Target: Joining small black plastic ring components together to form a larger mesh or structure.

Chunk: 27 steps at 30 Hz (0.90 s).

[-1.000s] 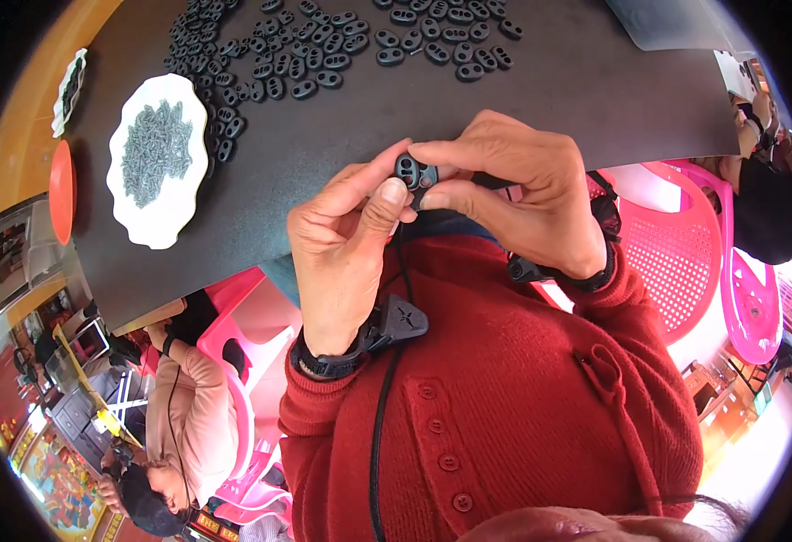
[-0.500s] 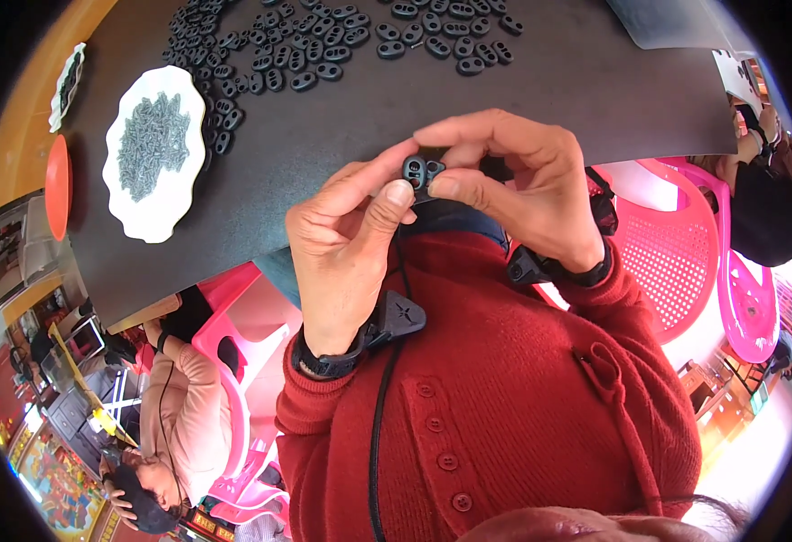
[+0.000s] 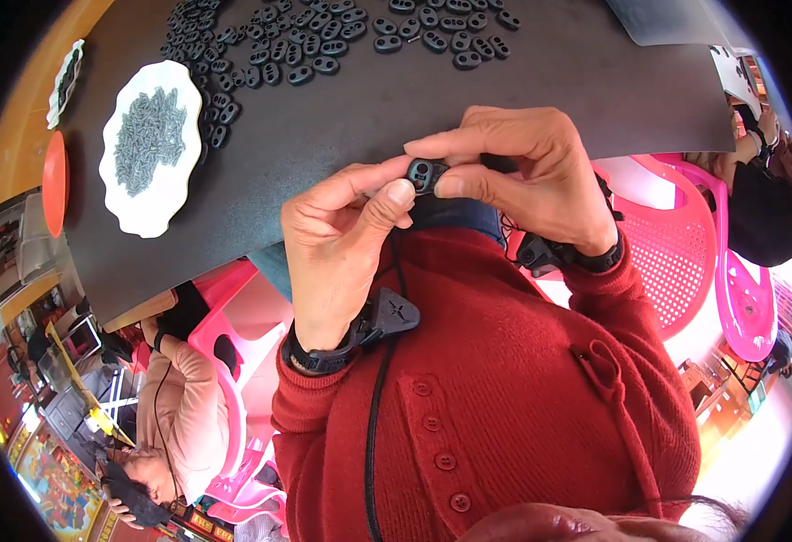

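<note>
Between my two hands, just off the near edge of the dark table, is a small black two-hole cord lock. My left hand pinches its left side between thumb and index finger. From the right, the thumb and index finger of my right hand press at its other end, on a part mostly hidden by the fingertips. Whether a spring sits inside cannot be seen. Many similar black oval pieces lie spread over the far side of the table.
A white scalloped plate heaped with small metal springs stands at the left. Beyond it are a red dish and another white plate. A translucent bin sits far right. Pink chairs and other people are around the table.
The two black parts, side by side with both visible before, are now pushed together. My right fingertips have closed in on the piece, which has turned slightly.
</note>
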{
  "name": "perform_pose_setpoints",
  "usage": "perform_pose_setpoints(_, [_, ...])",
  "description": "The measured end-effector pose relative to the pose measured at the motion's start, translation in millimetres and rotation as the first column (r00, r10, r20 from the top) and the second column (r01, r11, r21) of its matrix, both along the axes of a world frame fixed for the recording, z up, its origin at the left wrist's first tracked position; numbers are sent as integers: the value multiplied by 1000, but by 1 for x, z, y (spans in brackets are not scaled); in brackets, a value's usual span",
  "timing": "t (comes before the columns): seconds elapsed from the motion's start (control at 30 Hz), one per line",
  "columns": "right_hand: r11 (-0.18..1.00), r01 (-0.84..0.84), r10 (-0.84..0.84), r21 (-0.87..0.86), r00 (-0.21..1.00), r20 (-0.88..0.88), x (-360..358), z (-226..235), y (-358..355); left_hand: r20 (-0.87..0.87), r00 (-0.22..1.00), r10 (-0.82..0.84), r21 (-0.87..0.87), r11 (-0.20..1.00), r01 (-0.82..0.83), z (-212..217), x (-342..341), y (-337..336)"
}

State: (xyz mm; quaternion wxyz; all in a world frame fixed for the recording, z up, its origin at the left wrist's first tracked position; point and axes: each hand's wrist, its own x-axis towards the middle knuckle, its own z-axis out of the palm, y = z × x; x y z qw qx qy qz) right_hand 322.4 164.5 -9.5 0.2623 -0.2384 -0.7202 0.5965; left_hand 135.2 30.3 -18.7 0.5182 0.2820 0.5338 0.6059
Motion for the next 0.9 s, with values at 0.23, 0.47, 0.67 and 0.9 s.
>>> perform_pose_setpoints(0.23, [999,-35,34,27,999,34,4,7,2,29,1000,2,-16,1000,-1,1,2,-1])
perform_pose_setpoints(0.47, [995,-49,45,90,998,44,3,6,3,28,1000,7,-28,1000,-6,0,2,-3])
perform_pose_setpoints(0.67, [998,-6,7,60,1000,-17,-1,-3,-1,15,1000,7,-27,1000,-7,-2,0,-6])
perform_pose_setpoints(0.9, [993,-7,7,117,1000,5,0,0,-2,84,996,6,-57,998,-1,-1,2,-8])
